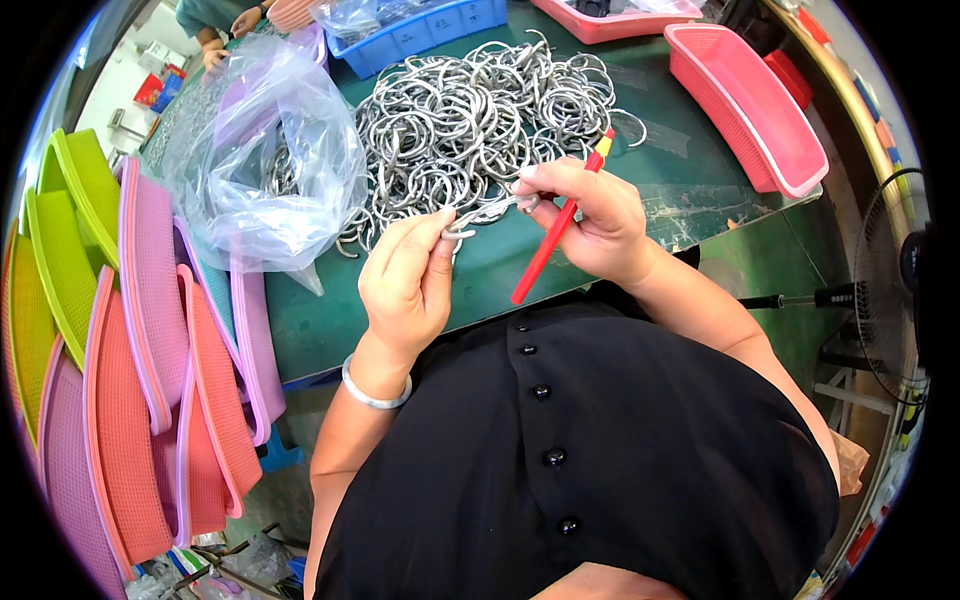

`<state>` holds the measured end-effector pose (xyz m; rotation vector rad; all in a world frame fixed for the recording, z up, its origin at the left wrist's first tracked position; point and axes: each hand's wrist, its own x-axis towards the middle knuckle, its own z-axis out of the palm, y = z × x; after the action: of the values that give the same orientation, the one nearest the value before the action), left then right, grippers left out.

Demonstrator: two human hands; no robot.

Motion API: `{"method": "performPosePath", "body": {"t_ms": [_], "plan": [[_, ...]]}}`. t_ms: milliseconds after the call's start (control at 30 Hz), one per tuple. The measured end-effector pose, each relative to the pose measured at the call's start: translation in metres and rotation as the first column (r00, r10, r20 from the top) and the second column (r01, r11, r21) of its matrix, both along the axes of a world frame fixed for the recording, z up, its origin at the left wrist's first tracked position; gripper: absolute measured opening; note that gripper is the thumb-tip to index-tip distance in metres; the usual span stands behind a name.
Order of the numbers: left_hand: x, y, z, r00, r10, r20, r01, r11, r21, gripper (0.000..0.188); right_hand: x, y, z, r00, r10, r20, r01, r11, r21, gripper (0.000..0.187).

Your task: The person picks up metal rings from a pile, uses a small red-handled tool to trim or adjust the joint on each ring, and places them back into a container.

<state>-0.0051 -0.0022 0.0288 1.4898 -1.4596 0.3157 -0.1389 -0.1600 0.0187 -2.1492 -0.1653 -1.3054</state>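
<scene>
Both hands work just above the near side of the green table (325,325), close to its front edge. The left hand (408,270) pinches one end of some thin metal pieces (490,211) between thumb and fingers; the right hand (600,215) pinches the other end, so the pieces span the small gap between them. A red pen (545,255) with a yellow band lies across the right hand's grip, slanting down toward the person.

Right behind the hands, a heap of curved metal rings (450,125) reaches back to a blue bin (425,35), leaving little room forward. A clear plastic bag (250,190) borders the heap on the left, and stacked coloured baskets (130,425) crowd that side past the table's edge. More room shows at right: bare, scuffed tabletop runs from the heap to a pink basket (755,115) near the right edge. In front, a green strip separates the left hand from the edge, where the person's black top (640,430) comes close. A fan (912,260) stands beyond the right edge.
</scene>
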Motion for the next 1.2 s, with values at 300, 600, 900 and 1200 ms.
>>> {"method": "performPosePath", "body": {"t_ms": [300,600,900,1200], "plan": [[0.01,0.0,-0.018,0.99,0.008,-0.143,0.005,0.996,0.09,0.02,0.0,0.005,0.013,0.996,0.077,0.052,-0.067,0.982,-0.176,0.039],[0.005,-0.004,-0.033,0.463,-0.151,-0.874,0.342,0.94,0.019,0.021,0.006,0.016,0.024,0.995,0.089,0.045,-0.081,0.985,-0.153,0.039],[0.008,-0.006,-0.034,0.272,-0.154,-0.95,0.407,0.913,-0.031,0.021,0.008,0.021,0.023,0.998,0.062,-0.016,-0.063,0.998,-0.017,0.035],[0.006,-0.011,-0.031,0.542,-0.212,-0.813,0.18,0.974,-0.134,0.026,0.004,0.004,0.01,0.993,0.106,-0.051,-0.117,0.944,-0.308,0.025]]}}
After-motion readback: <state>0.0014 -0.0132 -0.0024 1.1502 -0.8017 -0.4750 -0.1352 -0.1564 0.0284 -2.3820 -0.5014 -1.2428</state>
